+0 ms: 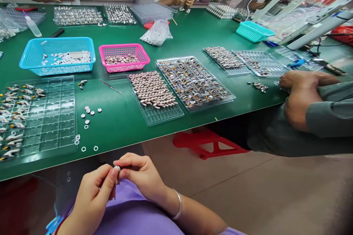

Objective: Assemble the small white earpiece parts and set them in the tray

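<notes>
Both hands meet over the lap, below the worktop (193,33) edge and well nearer to us than the pink basket (124,46). The left hand (92,194) has thumb and forefinger pressed together on a small silvery part (117,169). The right hand (140,176), bracelet (179,203) on its wrist, pinches the same part from the other side, with its other fingers curled in. The part sits off the worktop, held at the fingertips; we cannot tell its exact shape.

Step in hand, as we judge it: fingertip work on one small piece, held by both hands.

Nearer than the pink basket and to its left lie loose white discs and rings (88,114). Further left is a clear compartment tray (55,117), part filled on its left side. Tweezers (111,86) lie just in front of the pink basket, and a blue basket (55,39) sits just left of it. Far right of the pink basket, a co-worker's hands (300,91) rest at the worktop edge.

We judge that any further handling calls for a steady, light pinch and a close look, because the piece is tiny and would drop easily over the lap.
</notes>
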`<action>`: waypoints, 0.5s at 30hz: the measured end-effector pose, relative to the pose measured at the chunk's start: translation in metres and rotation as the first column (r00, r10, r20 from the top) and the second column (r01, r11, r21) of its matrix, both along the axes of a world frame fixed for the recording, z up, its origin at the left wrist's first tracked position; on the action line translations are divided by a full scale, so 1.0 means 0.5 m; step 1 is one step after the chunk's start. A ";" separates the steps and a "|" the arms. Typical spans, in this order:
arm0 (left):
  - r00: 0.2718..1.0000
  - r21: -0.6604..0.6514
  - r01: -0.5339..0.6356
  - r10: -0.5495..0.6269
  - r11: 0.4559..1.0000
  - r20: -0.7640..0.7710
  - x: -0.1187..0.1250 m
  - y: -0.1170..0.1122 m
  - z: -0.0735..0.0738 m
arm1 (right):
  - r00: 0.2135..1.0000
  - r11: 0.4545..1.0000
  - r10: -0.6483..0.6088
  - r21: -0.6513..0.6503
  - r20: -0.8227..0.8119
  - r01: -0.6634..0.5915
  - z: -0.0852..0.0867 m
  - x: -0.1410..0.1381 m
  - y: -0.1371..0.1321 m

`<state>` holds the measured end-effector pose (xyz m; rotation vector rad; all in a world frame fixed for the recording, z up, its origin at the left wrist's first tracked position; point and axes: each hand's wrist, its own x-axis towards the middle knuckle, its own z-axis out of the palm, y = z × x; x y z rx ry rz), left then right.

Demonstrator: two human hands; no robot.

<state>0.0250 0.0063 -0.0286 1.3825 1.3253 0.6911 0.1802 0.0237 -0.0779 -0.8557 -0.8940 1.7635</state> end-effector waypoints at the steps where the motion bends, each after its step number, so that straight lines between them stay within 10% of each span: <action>1: 1.000 0.016 -0.003 0.003 1.000 -0.017 0.002 0.000 0.002 | 1.000 0.999 0.009 -0.040 -0.026 -0.010 -0.003 -0.001 -0.001; 15: 0.999 0.023 -0.021 0.022 1.000 -0.035 0.010 -0.002 0.001 | 0.995 0.986 -0.016 -0.165 -0.103 -0.001 -0.022 -0.006 -0.015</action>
